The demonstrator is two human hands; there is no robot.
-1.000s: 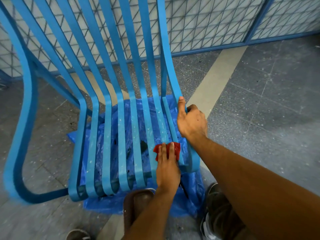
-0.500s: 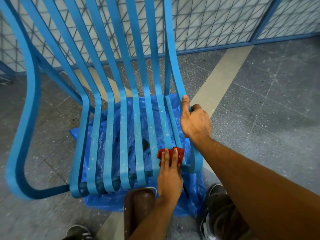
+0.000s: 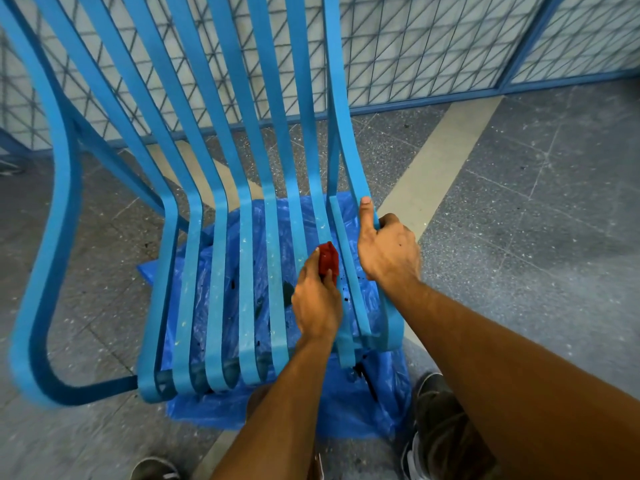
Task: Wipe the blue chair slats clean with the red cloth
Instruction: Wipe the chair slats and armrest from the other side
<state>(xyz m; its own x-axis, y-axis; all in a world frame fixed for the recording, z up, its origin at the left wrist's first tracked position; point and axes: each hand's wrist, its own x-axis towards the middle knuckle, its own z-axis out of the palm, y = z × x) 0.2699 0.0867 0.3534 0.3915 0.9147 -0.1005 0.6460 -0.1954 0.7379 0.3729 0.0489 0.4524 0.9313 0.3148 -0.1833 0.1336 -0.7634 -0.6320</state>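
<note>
A blue chair (image 3: pixel 214 265) made of long curved slats fills the view, its seat slats speckled with pale marks. My left hand (image 3: pixel 317 299) presses a small red cloth (image 3: pixel 328 259) onto one of the right-hand seat slats, about midway along the seat. My right hand (image 3: pixel 388 251) grips the rightmost slat beside it, thumb pointing up along the slat where seat bends into backrest.
A crumpled blue plastic sheet (image 3: pixel 374 403) lies on the speckled grey floor under the chair. A wire-mesh partition (image 3: pixel 415 46) with blue framing stands behind. My shoes (image 3: pixel 440 431) are close to the chair's front edge; a brown object sits below my left forearm.
My left hand has slid the red cloth forward along the slat toward the backrest, and the cloth is bunched narrower. The right hand keeps its grip on the outer slat.
</note>
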